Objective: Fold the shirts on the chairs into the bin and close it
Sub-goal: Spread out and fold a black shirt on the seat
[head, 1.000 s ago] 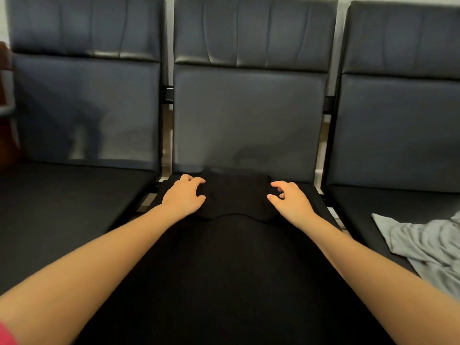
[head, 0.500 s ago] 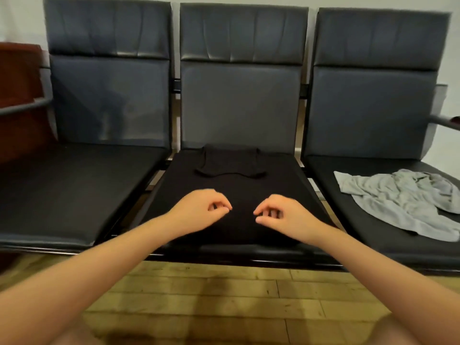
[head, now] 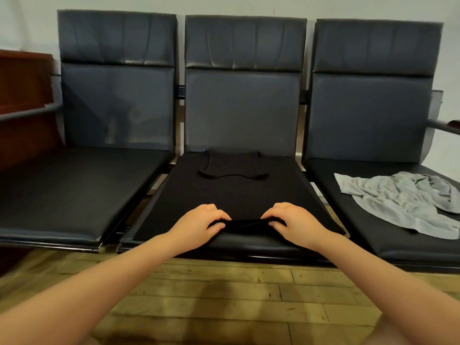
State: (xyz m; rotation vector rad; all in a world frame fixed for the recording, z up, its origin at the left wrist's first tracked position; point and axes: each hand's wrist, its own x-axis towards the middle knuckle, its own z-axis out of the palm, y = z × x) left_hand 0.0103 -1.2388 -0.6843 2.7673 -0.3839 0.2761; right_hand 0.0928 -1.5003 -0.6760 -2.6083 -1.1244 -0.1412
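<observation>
head view: hands (head: 245, 224) on flat black shirt (head: 239, 195)

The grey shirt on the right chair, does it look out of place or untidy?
Yes. The grey shirt lies crumpled and unfolded on the right chair, while the black shirt is spread flat, its near hem pinched by both hands.

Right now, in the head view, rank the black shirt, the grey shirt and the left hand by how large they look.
1. black shirt, spread over the middle seat.
2. grey shirt, crumpled and cut off by the frame edge, so its real size is unsure.
3. left hand, smallest, though nearest the camera.
</observation>
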